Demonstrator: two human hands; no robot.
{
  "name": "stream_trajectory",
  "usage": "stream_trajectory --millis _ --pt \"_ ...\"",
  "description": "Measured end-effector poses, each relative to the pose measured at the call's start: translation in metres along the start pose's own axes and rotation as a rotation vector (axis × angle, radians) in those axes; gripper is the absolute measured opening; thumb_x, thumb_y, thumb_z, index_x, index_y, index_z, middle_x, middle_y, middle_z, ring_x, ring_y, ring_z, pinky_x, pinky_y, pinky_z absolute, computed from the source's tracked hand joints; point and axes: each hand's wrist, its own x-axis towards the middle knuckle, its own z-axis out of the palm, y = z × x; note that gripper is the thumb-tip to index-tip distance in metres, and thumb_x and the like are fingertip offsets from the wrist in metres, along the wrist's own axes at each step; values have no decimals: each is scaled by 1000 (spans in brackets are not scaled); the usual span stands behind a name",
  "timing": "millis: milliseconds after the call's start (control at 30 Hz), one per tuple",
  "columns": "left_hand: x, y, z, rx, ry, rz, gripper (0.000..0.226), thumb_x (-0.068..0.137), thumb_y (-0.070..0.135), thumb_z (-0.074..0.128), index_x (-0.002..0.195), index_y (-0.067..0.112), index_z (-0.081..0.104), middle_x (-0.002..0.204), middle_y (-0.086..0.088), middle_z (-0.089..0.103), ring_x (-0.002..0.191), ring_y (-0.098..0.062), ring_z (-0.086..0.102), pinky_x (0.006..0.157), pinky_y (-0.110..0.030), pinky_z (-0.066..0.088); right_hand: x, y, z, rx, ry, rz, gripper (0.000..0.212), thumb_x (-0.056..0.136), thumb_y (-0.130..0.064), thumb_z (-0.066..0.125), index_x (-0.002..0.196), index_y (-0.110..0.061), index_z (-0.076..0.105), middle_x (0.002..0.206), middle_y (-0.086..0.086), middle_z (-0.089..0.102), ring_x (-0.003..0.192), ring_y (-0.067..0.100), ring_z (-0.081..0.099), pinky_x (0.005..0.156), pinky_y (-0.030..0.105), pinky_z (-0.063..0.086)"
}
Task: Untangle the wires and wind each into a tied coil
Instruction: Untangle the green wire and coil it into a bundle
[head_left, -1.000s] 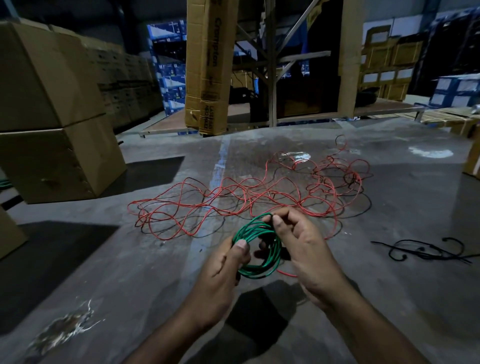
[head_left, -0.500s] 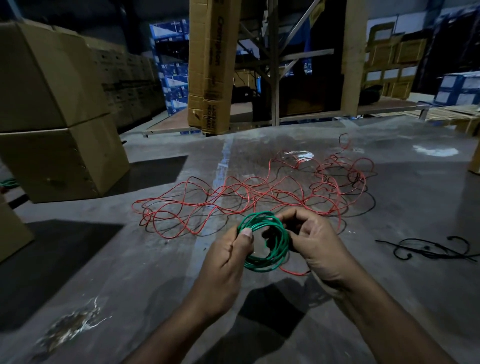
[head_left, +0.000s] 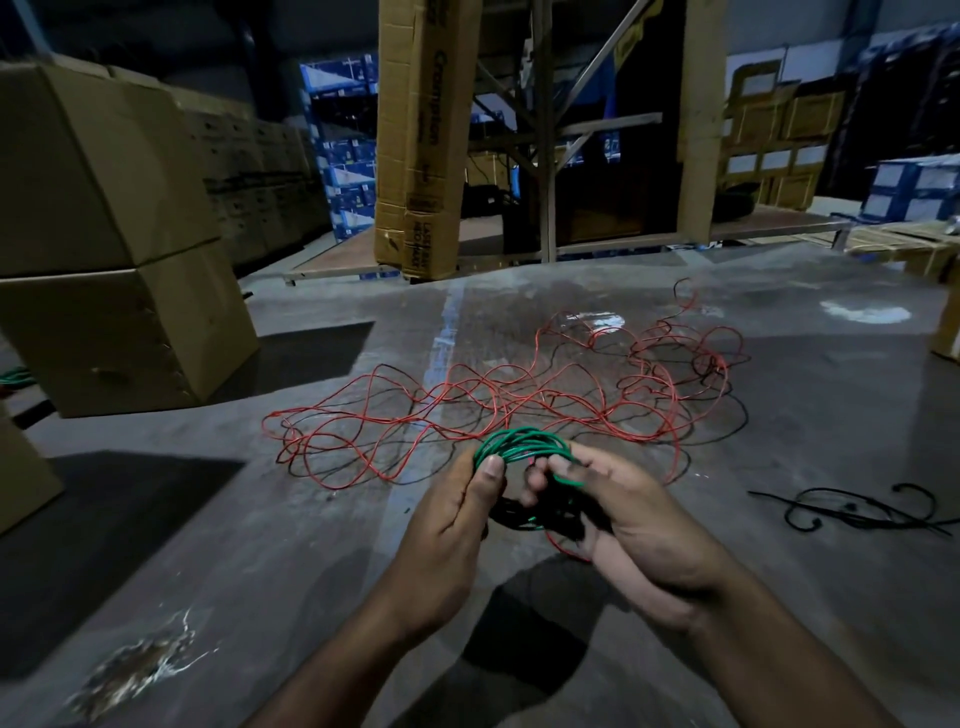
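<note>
head view, done so far: you've got the green wire (head_left: 519, 446) wound into a coil, held just above the floor (head_left: 805, 395).
left hand (head_left: 449, 525): thumb and fingers pinching the coil's left side.
right hand (head_left: 631, 512): fingers curled round its right side.
still to go: red wire (head_left: 498, 400) is a loose mess beyond your hands; black wire (head_left: 857, 509) lies well apart on the right.
hard to see: the coil's lower half is lost in shadow, so can't tell if it's tied.
</note>
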Motion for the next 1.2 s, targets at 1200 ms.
stream_trajectory --millis 1200 --pt "40 18 131 -492 -281 -454 30 103 39 40 80 19 41 60 9 29 48 -6 17 46 -22 12 -75 -41 -117 -674 246 -120 39 98 -42 47 100 -9 68 93 11 70 90 13 64 83 30 50"
